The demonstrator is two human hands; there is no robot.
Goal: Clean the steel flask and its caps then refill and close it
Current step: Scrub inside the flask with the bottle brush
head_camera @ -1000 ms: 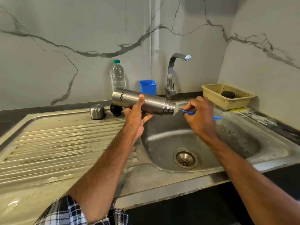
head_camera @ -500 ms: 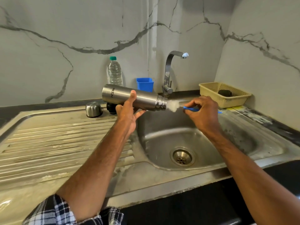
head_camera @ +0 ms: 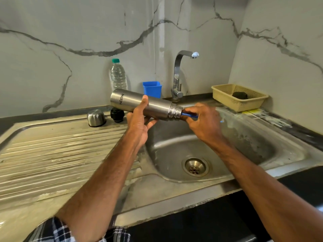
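Head view. The left hand [head_camera: 139,119] is gripping the steel flask [head_camera: 145,106] around its middle, with the thumb lying over the top. It is holding the flask nearly level, in front of and to the left of the tap [head_camera: 177,74], with the mouth pointing right over the sink basin [head_camera: 253,145]. The right hand [head_camera: 204,121] is pinching the blue handle of the brush [head_camera: 189,115] just in front of the tap base; this hand is showing motion blur.

Half a second earlier the white bristle head was showing outside the flask mouth. It is now sitting inside the flask, and only the handle is protruding. This suggests the person is working the brush in and out, so the interior scrub is probably under way.

The steel cap [head_camera: 96,117] and the black inner cap [head_camera: 117,113] are standing on the drainboard, well left of the tap, and no hand is touching them. No water is showing at the tap. Cap cleaning, rinsing, refilling and closing appear to be remaining.
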